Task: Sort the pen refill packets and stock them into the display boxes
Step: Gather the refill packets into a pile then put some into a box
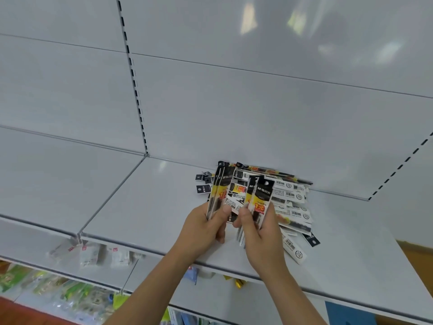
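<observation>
Black "M&G" refill packets (259, 202) in both hands.

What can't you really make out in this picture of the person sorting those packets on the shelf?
Head view only:
- Small print on the pile of packets: too small to read.
- Lower ends of the packets in the left hand and right hand: hidden by fingers.
- Goods on the lower shelves: blurred, partly hidden by the shelf.
- Display boxes: none in view.

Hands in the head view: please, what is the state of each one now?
Left hand: grip closed on a bunch of black-and-yellow plastic refill packets.
Right hand: grip closed on another black-and-yellow packet bunch.
</observation>
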Demonstrator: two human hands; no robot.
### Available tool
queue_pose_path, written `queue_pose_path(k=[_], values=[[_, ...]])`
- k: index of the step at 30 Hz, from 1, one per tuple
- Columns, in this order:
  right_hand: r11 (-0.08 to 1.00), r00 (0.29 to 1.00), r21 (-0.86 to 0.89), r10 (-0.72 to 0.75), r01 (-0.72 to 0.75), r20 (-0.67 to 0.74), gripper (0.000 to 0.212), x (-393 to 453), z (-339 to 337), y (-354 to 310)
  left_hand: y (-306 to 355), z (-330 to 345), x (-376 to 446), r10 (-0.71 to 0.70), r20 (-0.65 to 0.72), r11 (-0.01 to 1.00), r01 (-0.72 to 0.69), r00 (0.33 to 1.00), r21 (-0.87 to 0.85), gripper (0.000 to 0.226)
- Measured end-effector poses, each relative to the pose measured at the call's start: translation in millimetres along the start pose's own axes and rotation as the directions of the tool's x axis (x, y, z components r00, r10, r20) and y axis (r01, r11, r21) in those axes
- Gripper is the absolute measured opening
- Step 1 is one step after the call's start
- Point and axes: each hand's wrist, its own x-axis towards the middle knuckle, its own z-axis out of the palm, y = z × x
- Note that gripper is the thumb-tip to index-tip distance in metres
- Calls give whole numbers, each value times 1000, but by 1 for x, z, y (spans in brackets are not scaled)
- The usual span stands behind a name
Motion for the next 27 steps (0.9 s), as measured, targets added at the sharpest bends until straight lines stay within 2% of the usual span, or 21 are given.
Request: queue_pose_path(k=[2, 5, 7, 10, 11, 13, 17, 21, 24, 27], values=[[999, 997, -7, 44, -44, 62, 10, 1, 0, 3, 5, 1, -5, -15, -52, 995, 9, 999, -102, 59], [996, 991, -7, 92, -91, 94, 9, 0, -1, 11, 14, -2, -10, -124, -73, 958, 100, 990, -268, 59], [996, 994, 29, 76, -79, 80, 4, 1, -4, 14, 17, -4, -13, -115, -108, 960, 82, 987, -266, 51], [996, 997, 81, 42, -48, 66, 24, 3, -2, 9, 17, -7, -22, -90, -187, 967, 41, 978, -250, 39], [992, 997, 113, 43, -51, 69, 24, 3, -1, 7, 16, -8, -24, -101, -217, 965, 43, 971, -260, 37], [981, 994, 181, 53, -69, 93, 17, 3, 4, 5, 17, -12, -30, -122, -256, 960, 48, 959, -276, 35], [970, 980, 226, 47, -91, 192, 23, -2, 21, -4, 18, -24, -45, -145, -293, 953, 54, 945, -299, 33], [958, 967, 274, 17, -89, 255, 12, -14, 45, -19, 16, -44, -60, -222, -322, 930, 100, 920, -355, 45], [967, 958, 231, 33, -103, 285, 31, -22, 64, -31, 12, -63, -69, -300, -314, 901, 160, 901, -402, 62], [974, 962, 204, 41, -99, 270, 29, -28, 90, -46, 5, -93, -79, -270, -329, 911, 130, 905, -392, 59]])
